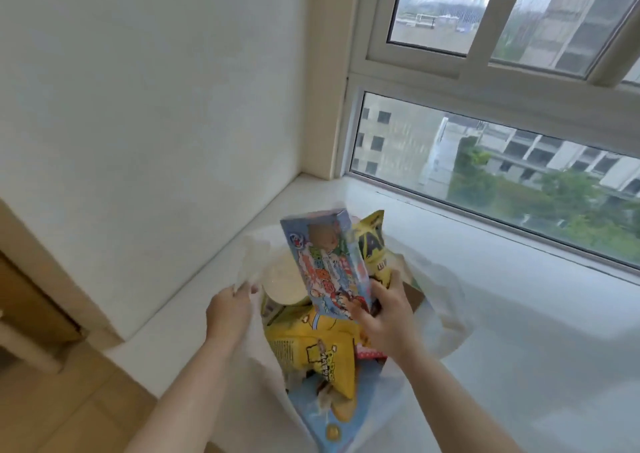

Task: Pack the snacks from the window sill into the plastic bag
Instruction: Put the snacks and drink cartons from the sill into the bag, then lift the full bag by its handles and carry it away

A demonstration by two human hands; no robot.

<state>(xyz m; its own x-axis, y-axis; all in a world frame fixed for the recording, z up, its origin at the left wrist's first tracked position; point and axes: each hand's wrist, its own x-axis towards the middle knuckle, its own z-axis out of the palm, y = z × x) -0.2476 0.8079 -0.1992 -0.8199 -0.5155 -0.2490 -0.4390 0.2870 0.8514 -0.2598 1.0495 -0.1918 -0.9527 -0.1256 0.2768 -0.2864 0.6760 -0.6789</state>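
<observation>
Nearly done: your right hand (388, 317) grips the blue snack box (327, 262) upright over the plastic bag (440, 300), whose rim your left hand (230, 310) pinches at nine o'clock. Yellow packets (311, 345) already fill it, and the window sill (502, 279) toward two o'clock shows no snacks left.

Soft, overcast daylight enters through the window (485, 161) at upper right and spreads evenly over the pale wall (156, 106) and window sill (502, 314), leaving only faint shadows. The wide lens bends the window frame at the edges, and the whole picture is slightly soft and smeared.
</observation>
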